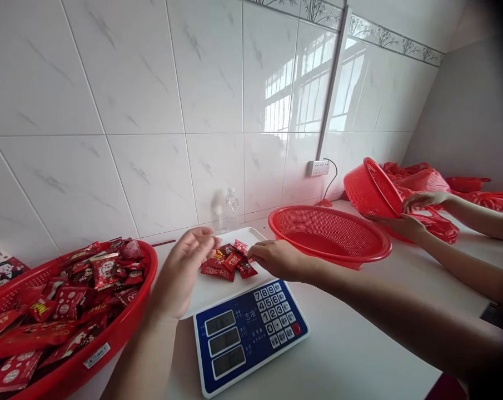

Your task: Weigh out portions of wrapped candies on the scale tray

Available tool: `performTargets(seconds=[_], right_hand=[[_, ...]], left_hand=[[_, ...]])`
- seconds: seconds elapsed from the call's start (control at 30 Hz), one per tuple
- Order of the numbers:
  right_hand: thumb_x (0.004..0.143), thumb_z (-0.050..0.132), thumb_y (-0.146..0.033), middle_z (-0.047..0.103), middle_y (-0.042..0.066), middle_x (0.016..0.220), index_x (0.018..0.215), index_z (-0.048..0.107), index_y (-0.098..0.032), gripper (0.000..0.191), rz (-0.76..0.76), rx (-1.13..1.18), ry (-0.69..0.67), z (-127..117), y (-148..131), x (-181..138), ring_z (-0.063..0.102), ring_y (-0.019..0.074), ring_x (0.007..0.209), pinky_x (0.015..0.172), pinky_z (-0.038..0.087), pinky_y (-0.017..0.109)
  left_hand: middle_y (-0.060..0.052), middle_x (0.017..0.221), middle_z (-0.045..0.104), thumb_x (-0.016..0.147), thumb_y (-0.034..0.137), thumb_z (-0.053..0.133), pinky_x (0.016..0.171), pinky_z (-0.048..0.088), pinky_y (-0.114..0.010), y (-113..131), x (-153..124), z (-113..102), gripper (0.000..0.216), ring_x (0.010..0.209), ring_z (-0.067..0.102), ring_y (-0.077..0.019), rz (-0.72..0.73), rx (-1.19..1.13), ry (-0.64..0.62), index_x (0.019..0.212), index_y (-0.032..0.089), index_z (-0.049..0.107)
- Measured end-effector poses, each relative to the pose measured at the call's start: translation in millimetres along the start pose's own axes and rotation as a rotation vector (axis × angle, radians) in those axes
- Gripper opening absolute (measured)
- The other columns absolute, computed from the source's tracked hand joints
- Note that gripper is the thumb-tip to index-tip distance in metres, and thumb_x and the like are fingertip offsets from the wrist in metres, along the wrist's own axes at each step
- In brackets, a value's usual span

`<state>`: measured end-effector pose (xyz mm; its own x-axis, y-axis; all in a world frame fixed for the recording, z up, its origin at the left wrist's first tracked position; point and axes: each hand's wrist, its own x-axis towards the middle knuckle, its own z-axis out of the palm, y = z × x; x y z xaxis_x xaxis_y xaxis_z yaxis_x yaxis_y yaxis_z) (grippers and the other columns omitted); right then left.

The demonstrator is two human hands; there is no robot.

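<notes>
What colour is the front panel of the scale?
The scale's panel is dark blue, head view.

Bright daylight, window glare on tiles (pixel 301 83), edges warped, corners dark.

Small red candy packets (pixel 227 262) lie heaped on the white scale pan (pixel 218 291).

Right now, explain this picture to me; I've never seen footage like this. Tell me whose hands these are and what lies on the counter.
No machine here: one camera sits on a person's head, looking down at their own bare hands. The left hand is open beside a small heap of red packets on a white-topped scale; the right hand touches that heap with its fingertips, though I cannot tell whether they grip one. Left of it stands a red basket full of similar packets, right of it a second red basket. Farther right, another person's hands hold a smaller basket.
</notes>
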<state>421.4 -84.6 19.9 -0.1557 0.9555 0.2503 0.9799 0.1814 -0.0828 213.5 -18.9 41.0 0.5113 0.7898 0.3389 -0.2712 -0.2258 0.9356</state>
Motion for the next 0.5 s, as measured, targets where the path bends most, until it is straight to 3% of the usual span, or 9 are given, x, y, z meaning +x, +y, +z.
performTargets(seconds=[0.1,0.2,0.3,0.5], right_hand=[[0.09,0.047,-0.024,0.067,0.008,0.096,0.1,0.066,-0.019,0.022,-0.02,0.064,-0.046,-3.7,0.5,-3.1,0.061,0.019,0.085,0.07,0.045,0.029],[0.084,0.058,-0.027,0.064,0.006,0.107,0.109,0.064,-0.023,0.026,-0.147,0.155,-0.123,-4.3,-0.7,-5.3,0.06,0.0187,0.093,0.076,0.045,0.029],[0.081,0.058,-0.017,0.063,0.006,0.109,0.108,0.064,-0.023,0.029,-0.175,0.168,-0.142,-0.7,-4.2,-2.7,0.059,0.0175,0.092,0.077,0.045,0.028],[0.087,0.045,-0.012,0.065,0.005,0.079,0.084,0.067,-0.016,0.023,-0.05,0.109,-0.022,1.3,-10.1,10.4,0.057,0.0135,0.069,0.062,0.039,0.025]], left_hand=[[-0.006,0.101,0.064,0.079,0.04,0.058,0.089,0.045,-0.036,-14.2,1.5,3.5,0.028,0.1,0.059,-0.0204,0.074,0.34,-0.032,0.1,0.021,0.06],[-0.007,0.105,0.064,0.082,0.038,0.054,0.09,0.045,-0.037,-21.9,3.3,2.9,0.027,0.102,0.059,-0.0213,0.13,0.488,-0.022,0.103,0.022,0.06],[-0.007,0.106,0.065,0.082,0.037,0.054,0.091,0.045,-0.036,-23.1,3.9,1.0,0.027,0.103,0.06,-0.0208,0.125,0.497,-0.036,0.103,0.022,0.06],[-0.008,0.106,0.066,0.081,0.035,0.056,0.084,0.051,-0.036,-26.9,2.1,3.8,0.028,0.095,0.064,-0.0205,0.066,0.436,-0.152,0.105,0.021,0.061]])
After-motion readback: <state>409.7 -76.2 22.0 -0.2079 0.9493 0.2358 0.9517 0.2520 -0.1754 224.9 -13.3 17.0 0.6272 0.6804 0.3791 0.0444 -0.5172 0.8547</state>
